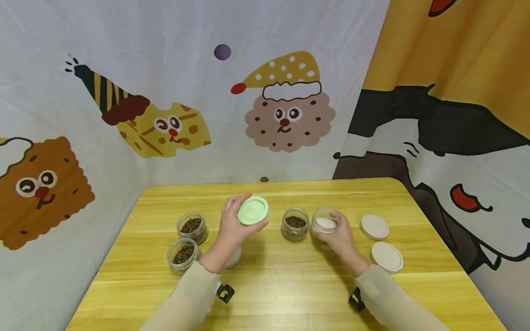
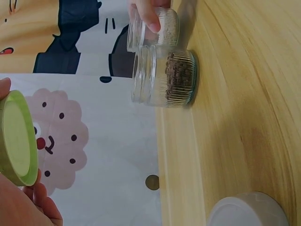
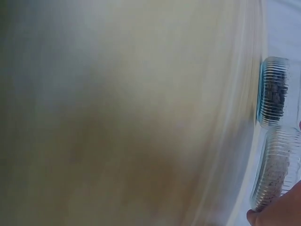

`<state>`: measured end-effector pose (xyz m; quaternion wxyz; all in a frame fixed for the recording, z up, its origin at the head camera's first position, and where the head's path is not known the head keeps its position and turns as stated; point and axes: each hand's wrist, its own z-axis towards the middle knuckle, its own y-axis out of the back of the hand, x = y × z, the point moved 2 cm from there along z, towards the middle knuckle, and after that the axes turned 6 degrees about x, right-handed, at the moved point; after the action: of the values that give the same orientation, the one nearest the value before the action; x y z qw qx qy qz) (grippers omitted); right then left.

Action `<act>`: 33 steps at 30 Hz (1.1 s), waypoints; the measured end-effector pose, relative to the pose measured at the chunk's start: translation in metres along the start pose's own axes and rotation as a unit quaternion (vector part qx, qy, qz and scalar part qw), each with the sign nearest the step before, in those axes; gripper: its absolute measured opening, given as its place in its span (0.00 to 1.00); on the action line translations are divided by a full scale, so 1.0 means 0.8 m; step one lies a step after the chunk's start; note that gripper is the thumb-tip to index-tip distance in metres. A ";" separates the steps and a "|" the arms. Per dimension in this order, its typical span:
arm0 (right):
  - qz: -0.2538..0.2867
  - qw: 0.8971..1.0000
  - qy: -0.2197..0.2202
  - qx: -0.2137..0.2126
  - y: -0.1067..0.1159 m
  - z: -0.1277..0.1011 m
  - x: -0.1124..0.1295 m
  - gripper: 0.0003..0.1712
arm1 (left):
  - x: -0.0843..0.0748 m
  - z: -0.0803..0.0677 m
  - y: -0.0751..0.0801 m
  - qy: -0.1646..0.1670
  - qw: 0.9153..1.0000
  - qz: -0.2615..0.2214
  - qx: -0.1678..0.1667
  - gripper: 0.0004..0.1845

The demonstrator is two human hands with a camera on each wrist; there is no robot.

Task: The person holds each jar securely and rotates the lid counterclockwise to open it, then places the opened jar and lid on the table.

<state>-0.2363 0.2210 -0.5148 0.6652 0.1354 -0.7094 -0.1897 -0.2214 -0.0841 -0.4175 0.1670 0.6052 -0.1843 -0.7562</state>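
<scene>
My left hand (image 1: 233,224) holds a light green lid (image 1: 253,210) by its edge, above the table, with the thumb on the near side. In the left wrist view the same lid (image 2: 19,139) stands almost on edge between the fingers. My right hand (image 1: 341,236) grips a ribbed glass jar of white grains (image 1: 325,222), which has no lid on. That jar (image 3: 273,172) leans slightly in the right wrist view; whether its base touches the table I cannot tell. Just left of it stands an open jar of dark brown beans (image 1: 295,224).
Two more open jars of brown beans, a far one (image 1: 192,227) and a near one (image 1: 182,255), stand at the left. Two whitish lids, one farther (image 1: 374,227) and one nearer (image 1: 387,257), lie at the right. Another white lid (image 1: 233,258) is partly hidden behind my left forearm.
</scene>
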 end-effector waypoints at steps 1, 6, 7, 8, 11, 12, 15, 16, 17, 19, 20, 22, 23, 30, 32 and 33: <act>0.000 1.000 0.001 0.001 -0.001 0.000 0.000 0.56 | 0.000 0.000 0.000 0.000 1.000 0.000 -0.001 0.41; 0.014 1.000 0.000 0.000 -0.003 0.001 -0.001 0.56 | 0.002 0.000 -0.001 0.000 1.000 0.001 -0.001 0.42; 0.018 1.000 -0.002 -0.001 -0.002 0.001 -0.002 0.56 | 0.002 0.000 -0.001 0.000 1.000 0.003 -0.001 0.42; 0.022 1.000 -0.005 -0.002 -0.002 0.002 -0.002 0.56 | 0.002 0.000 -0.001 -0.001 1.000 0.003 -0.001 0.42; 0.027 1.000 -0.014 -0.005 -0.001 0.003 -0.005 0.57 | 0.002 0.000 -0.002 -0.004 1.000 0.007 -0.003 0.42; 0.027 1.000 -0.015 -0.006 0.000 0.003 -0.005 0.57 | 0.002 0.000 -0.002 -0.007 1.000 0.008 -0.004 0.42; 0.030 0.999 -0.021 -0.005 0.000 0.005 -0.008 0.57 | 0.003 0.000 -0.003 -0.010 1.000 0.013 -0.007 0.42; 0.034 0.999 -0.023 -0.003 0.000 0.005 -0.009 0.57 | 0.004 0.000 -0.003 -0.010 1.000 0.015 -0.008 0.42; 0.038 0.999 -0.026 -0.002 0.000 0.005 -0.010 0.57 | 0.004 0.000 -0.003 -0.010 1.000 0.015 -0.008 0.42; 0.046 0.998 -0.034 0.001 0.000 0.006 -0.011 0.57 | 0.005 0.000 -0.003 -0.007 1.000 0.016 -0.006 0.42; 0.048 0.998 -0.037 0.002 0.000 0.006 -0.011 0.57 | 0.005 0.000 -0.003 -0.006 1.000 0.017 -0.004 0.42; 0.051 0.998 -0.042 0.004 0.000 0.006 -0.011 0.57 | 0.005 0.000 -0.003 -0.002 1.000 0.015 -0.002 0.42; 0.052 0.998 -0.045 0.005 0.000 0.006 -0.011 0.57 | 0.005 0.000 -0.003 -0.003 1.000 0.016 -0.002 0.42; 0.058 0.997 -0.047 0.009 0.000 0.009 -0.012 0.58 | 0.003 0.000 -0.003 -0.006 1.000 0.017 0.000 0.42; 0.058 0.997 -0.044 0.007 0.001 0.010 -0.013 0.58 | 0.002 0.000 -0.003 -0.006 1.000 0.017 -0.001 0.42; 0.057 0.997 -0.043 0.006 0.001 0.010 -0.013 0.58 | 0.003 0.001 -0.003 -0.004 1.000 0.016 0.000 0.42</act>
<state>-0.2436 0.2270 -0.5245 0.6429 0.0906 -0.7451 -0.1528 -0.2224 -0.0832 -0.4203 0.1782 0.5990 -0.1950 -0.7560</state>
